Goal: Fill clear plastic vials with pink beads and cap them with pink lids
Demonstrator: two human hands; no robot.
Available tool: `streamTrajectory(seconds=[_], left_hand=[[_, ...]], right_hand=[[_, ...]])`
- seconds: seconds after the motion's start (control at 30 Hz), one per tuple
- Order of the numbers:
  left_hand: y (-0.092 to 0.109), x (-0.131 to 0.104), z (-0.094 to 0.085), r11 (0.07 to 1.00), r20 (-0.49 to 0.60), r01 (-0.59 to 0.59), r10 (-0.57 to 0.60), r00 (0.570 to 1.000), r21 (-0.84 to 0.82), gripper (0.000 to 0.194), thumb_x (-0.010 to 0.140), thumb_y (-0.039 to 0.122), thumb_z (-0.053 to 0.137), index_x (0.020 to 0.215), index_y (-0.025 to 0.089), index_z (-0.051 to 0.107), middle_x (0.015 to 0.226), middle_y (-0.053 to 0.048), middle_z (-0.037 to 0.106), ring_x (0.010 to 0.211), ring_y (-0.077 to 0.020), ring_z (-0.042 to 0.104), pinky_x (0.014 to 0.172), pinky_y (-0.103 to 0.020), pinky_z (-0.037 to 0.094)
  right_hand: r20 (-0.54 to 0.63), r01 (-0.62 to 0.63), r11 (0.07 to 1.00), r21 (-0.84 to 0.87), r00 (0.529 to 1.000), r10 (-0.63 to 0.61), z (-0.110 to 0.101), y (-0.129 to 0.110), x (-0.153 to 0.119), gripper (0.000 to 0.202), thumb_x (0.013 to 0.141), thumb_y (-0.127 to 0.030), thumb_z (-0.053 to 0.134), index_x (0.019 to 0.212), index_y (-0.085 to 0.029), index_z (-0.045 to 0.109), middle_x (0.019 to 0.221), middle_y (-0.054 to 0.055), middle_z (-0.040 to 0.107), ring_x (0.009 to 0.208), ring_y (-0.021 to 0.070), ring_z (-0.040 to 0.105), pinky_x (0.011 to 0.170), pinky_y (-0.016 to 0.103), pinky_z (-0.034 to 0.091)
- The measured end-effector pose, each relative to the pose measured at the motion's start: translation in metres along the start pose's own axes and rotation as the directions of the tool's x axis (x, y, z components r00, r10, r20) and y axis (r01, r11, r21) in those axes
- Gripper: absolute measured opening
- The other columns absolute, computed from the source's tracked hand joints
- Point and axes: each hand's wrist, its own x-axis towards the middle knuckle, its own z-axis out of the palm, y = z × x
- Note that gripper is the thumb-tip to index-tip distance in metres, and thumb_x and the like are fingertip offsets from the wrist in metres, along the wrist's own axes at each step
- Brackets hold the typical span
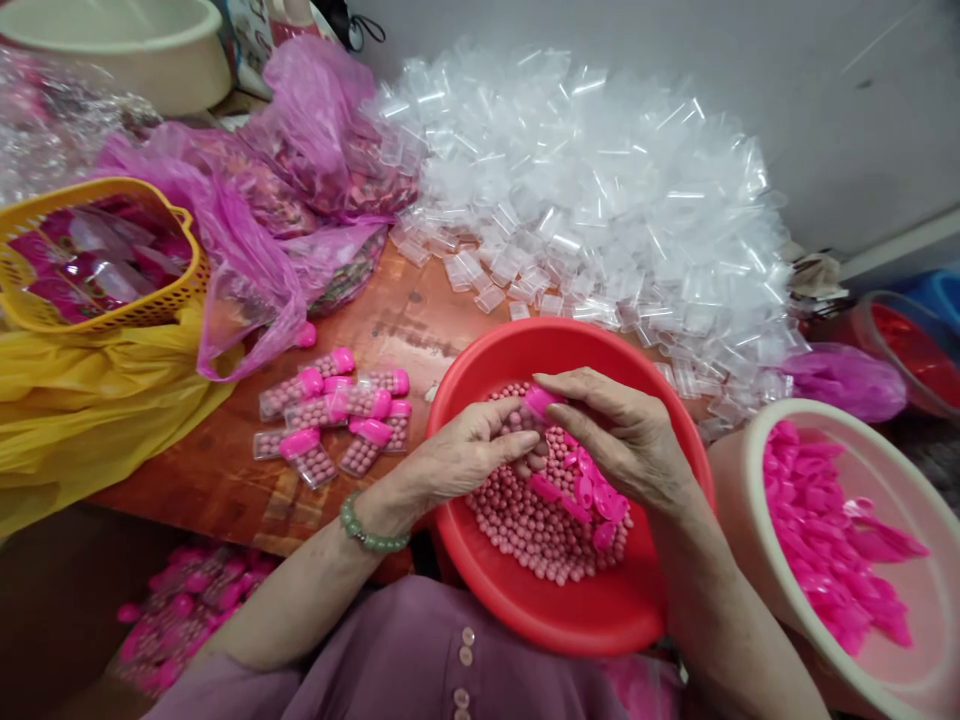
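Over a red basin (465, 560), my left hand (469, 445) is closed round a small clear container (514, 422) of pink beads. My right hand (622, 425) pinches the bright pink cap (541, 402) at that container's top. Beneath both hands, the basin holds loose pink beads (525, 525) and several loose pink caps (592, 490). Several filled, capped containers (311, 455) lie on the wooden table to the left of the basin.
Behind the basin rises a large heap of clear empty containers (600, 180). A pale tub (757, 460) of pink caps stands at right. At left are a yellow basket (199, 270), purple bags (315, 100) and yellow plastic (97, 400). More filled containers (187, 620) lie below the table.
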Motion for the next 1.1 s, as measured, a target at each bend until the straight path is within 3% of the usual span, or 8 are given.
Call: streamTrajectory(seconds=[0.27, 0.4, 0.53, 0.7, 0.8, 0.97, 1.1], left_hand=[[-0.005, -0.007, 0.002, 0.938, -0.015, -0.027, 0.034, 0.999, 0.345, 0.009, 0.090, 0.026, 0.053, 0.090, 0.017, 0.053, 0.080, 0.000, 0.052, 0.072, -0.0121, 0.045, 0.069, -0.027, 0.042], [-0.005, -0.006, -0.001, 0.953, 0.001, -0.031, 0.032, 0.999, 0.301, 0.015, 0.092, 0.032, 0.051, 0.091, 0.017, 0.053, 0.078, 0.000, 0.051, 0.069, -0.0117, 0.045, 0.065, -0.027, 0.039], [-0.003, -0.004, -0.005, 0.979, 0.110, -0.010, -0.013, 0.994, 0.202, 0.025, 0.092, 0.041, 0.052, 0.089, 0.016, 0.053, 0.079, -0.001, 0.053, 0.069, -0.0117, 0.048, 0.065, -0.027, 0.041], [0.001, -0.006, -0.005, 0.973, 0.121, -0.014, -0.014, 0.993, 0.231, 0.023, 0.092, 0.040, 0.052, 0.089, 0.017, 0.053, 0.077, -0.001, 0.053, 0.067, -0.0116, 0.046, 0.062, -0.027, 0.039], [0.000, -0.006, -0.004, 0.969, 0.085, -0.013, -0.008, 0.996, 0.247, 0.022, 0.093, 0.038, 0.052, 0.087, 0.016, 0.053, 0.075, 0.000, 0.051, 0.066, -0.0108, 0.045, 0.060, -0.026, 0.038], [-0.005, -0.003, -0.005, 0.963, 0.063, -0.027, 0.010, 0.998, 0.269, 0.022, 0.092, 0.037, 0.052, 0.084, 0.017, 0.053, 0.071, 0.000, 0.050, 0.063, -0.0108, 0.042, 0.056, -0.026, 0.037], [-0.005, -0.003, -0.007, 0.973, 0.059, -0.014, 0.000, 0.998, 0.232, 0.025, 0.091, 0.039, 0.055, 0.081, 0.016, 0.053, 0.074, -0.001, 0.052, 0.065, -0.0110, 0.046, 0.058, -0.026, 0.038]], right_hand=[[0.148, 0.025, 0.996, 0.086, 0.988, -0.037, -0.009, 0.006, 0.000, 0.023, 0.088, -0.018, 0.067, 0.108, -0.026, 0.073, 0.096, 0.003, 0.073, 0.089, 0.0163, 0.069, 0.079, 0.031, 0.058], [0.123, -0.079, 0.991, 0.107, 0.990, 0.066, -0.008, 0.006, -0.001, 0.022, 0.088, -0.021, 0.067, 0.109, -0.025, 0.073, 0.100, 0.005, 0.073, 0.092, 0.0172, 0.070, 0.082, 0.032, 0.059], [0.070, -0.152, 0.972, 0.180, 0.987, 0.142, -0.005, 0.003, -0.003, 0.022, 0.085, -0.020, 0.070, 0.106, -0.026, 0.074, 0.102, 0.004, 0.075, 0.095, 0.0177, 0.071, 0.084, 0.033, 0.059], [0.045, -0.231, 0.922, 0.311, 0.972, 0.229, -0.002, -0.001, -0.006, 0.021, 0.082, -0.018, 0.073, 0.100, -0.027, 0.076, 0.098, 0.002, 0.076, 0.091, 0.0168, 0.072, 0.081, 0.030, 0.061], [0.010, -0.214, 0.949, 0.231, 0.976, 0.218, 0.000, -0.003, -0.008, 0.019, 0.084, -0.021, 0.071, 0.102, -0.026, 0.076, 0.098, 0.003, 0.076, 0.092, 0.0184, 0.072, 0.084, 0.033, 0.061], [0.027, -0.015, 0.997, -0.076, 0.999, 0.017, 0.000, -0.005, -0.006, 0.022, 0.087, -0.019, 0.067, 0.106, -0.025, 0.074, 0.100, 0.005, 0.076, 0.090, 0.0196, 0.071, 0.085, 0.036, 0.059], [0.071, 0.101, 0.980, -0.170, 0.993, -0.090, 0.000, -0.007, -0.006, 0.026, 0.091, -0.019, 0.062, 0.114, -0.024, 0.068, 0.103, 0.006, 0.075, 0.093, 0.0197, 0.071, 0.086, 0.037, 0.058]])
